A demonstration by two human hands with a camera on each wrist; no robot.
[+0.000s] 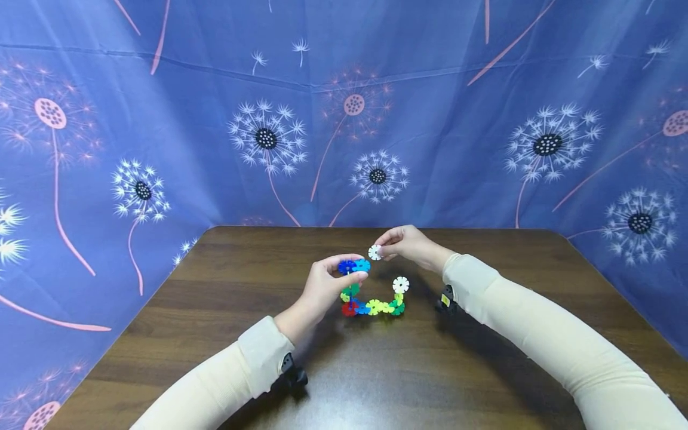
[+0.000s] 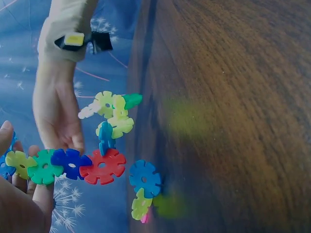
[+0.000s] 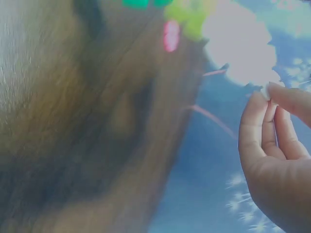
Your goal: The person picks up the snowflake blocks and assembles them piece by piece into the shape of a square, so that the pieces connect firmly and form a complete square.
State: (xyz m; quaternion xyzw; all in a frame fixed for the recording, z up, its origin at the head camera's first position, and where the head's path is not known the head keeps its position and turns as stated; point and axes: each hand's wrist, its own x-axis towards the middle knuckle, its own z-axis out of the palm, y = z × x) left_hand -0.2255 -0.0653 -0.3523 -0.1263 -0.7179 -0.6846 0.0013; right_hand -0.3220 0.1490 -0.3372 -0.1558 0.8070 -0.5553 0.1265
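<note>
My left hand (image 1: pixel 318 285) pinches the blue discs (image 1: pixel 361 266) at the upper end of a chain of slotted plastic snowflake discs. From there the chain runs down through a green disc (image 1: pixel 352 290) to a red disc (image 1: pixel 350 309). It bends there past yellow discs (image 1: pixel 374 307) and rises on the right to a white disc (image 1: pixel 400 285). My right hand (image 1: pixel 412 246) pinches a separate white snowflake disc (image 1: pixel 374 252) between thumb and fingertips, just right of the blue discs. In the right wrist view, white disc surfaces (image 3: pixel 240 43) look overexposed beside the fingertips.
A brown wooden table (image 1: pixel 371 370) lies under both hands. Behind it hangs a blue cloth (image 1: pixel 322 54) with dandelion prints. In the left wrist view, a blue disc (image 2: pixel 145 178), a yellow disc (image 2: pixel 141 205) and a small pink piece (image 2: pixel 145 217) show near the red disc.
</note>
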